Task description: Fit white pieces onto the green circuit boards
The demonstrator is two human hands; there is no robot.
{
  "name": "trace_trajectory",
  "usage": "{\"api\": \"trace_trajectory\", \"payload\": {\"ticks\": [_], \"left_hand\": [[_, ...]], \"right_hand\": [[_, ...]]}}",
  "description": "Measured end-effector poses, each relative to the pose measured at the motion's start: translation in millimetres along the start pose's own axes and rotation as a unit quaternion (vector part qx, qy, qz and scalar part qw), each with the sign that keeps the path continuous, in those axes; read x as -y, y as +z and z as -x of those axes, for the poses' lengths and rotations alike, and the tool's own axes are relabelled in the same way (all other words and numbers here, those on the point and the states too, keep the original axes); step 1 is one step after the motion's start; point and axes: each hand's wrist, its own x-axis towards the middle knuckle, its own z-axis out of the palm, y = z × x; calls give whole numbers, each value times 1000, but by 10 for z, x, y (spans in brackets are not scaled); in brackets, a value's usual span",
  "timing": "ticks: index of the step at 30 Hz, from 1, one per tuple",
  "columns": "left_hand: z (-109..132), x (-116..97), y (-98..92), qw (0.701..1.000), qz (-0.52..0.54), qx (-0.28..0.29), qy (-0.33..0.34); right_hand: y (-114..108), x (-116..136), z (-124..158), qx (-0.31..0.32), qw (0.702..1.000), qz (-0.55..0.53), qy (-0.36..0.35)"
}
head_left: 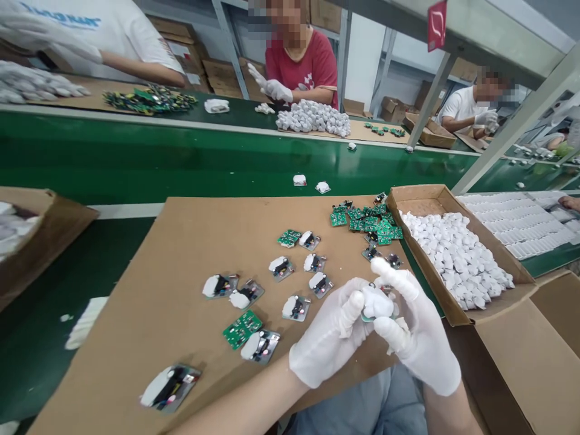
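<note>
Both my hands wear white gloves and meet over the right part of a brown cardboard sheet (pixel 181 272). Between them is a small circuit board with a white padded piece (pixel 377 302) on it. My left hand (pixel 338 329) pinches its left side, and my right hand (pixel 417 326) has its fingers around the right side. The gloved fingers partly hide the board. Left of my hands lie several circuit boards with white pieces, one of them (pixel 296 307) close to my left hand. A green circuit board (pixel 242 329) lies bare side up nearer the front.
A pile of green boards (pixel 367 220) sits at the sheet's back right. Beside it, a cardboard box (pixel 441 193) holds many white pieces (pixel 457 257). Behind runs a green conveyor belt (pixel 158 157) carrying a few small parts. Co-workers sit across it. Another box (pixel 45 241) stands at left.
</note>
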Motion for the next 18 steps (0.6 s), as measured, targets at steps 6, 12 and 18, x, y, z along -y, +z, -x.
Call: {"api": "trace_trajectory", "payload": {"ticks": [6,12,18], "left_hand": [[-126,-3,-72,985,-49,-162,-21],[-128,-59,-179,960,-194,-199,35],[-190,-246,-218,914,-300,-258,86]], "right_hand": [[-65,-274,-963,31,981,191,9],[243,-913,-2309,18,919,372,127],[290,-1372,-2677,93,871,438,200]]}}
